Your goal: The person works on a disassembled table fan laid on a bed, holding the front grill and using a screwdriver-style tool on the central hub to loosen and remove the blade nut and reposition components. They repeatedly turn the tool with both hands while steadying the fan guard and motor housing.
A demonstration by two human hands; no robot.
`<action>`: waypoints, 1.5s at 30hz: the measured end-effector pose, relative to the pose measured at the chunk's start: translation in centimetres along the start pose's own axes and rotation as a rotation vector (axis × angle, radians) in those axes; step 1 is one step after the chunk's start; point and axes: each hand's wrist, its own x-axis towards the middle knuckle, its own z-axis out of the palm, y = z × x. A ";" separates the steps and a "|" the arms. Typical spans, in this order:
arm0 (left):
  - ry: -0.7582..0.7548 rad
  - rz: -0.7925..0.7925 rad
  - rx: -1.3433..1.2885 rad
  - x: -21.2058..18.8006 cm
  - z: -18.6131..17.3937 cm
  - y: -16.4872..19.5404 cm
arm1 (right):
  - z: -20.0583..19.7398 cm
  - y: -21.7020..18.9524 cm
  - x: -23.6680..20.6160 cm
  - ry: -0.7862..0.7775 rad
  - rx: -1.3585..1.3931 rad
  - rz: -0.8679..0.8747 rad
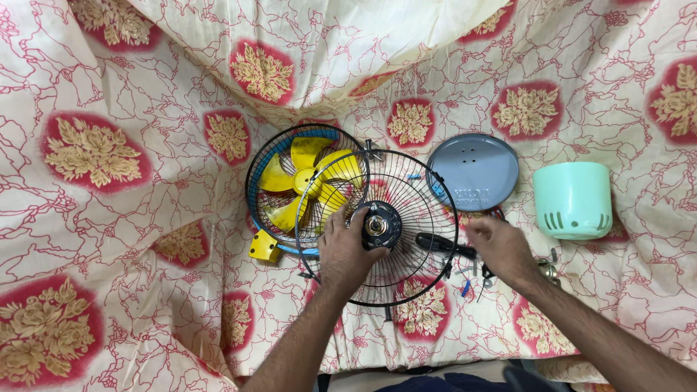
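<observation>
Two bare forearms reach up from the bottom of the frame, the left hand [343,250] spread flat on a black wire fan guard [377,226] at centre, fingers touching its dark motor hub [377,226], while the right hand [502,248] hovers loosely open over a black-handled screwdriver [443,245] and small tools. Yellow fan blades [305,181] sit left of centre under another guard, with a grey round cover [473,171] and mint-green housing [573,199] to the right on a red-patterned cloth [109,218].
</observation>
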 end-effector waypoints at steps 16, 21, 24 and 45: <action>0.041 -0.009 -0.099 2.9 -0.7 -1.2 | 5.0 -11.2 -0.9 -0.193 -0.136 -0.339; 0.063 0.060 0.007 3.9 -1.7 -0.5 | 5.6 -11.4 -0.7 -0.173 -0.166 -0.377; 0.074 0.158 0.067 4.1 -2.1 -0.4 | 5.7 -11.0 -0.5 -0.178 -0.132 -0.397; 0.082 0.071 0.062 4.9 -1.4 0.9 | 5.4 -10.8 0.3 -0.210 -0.112 -0.336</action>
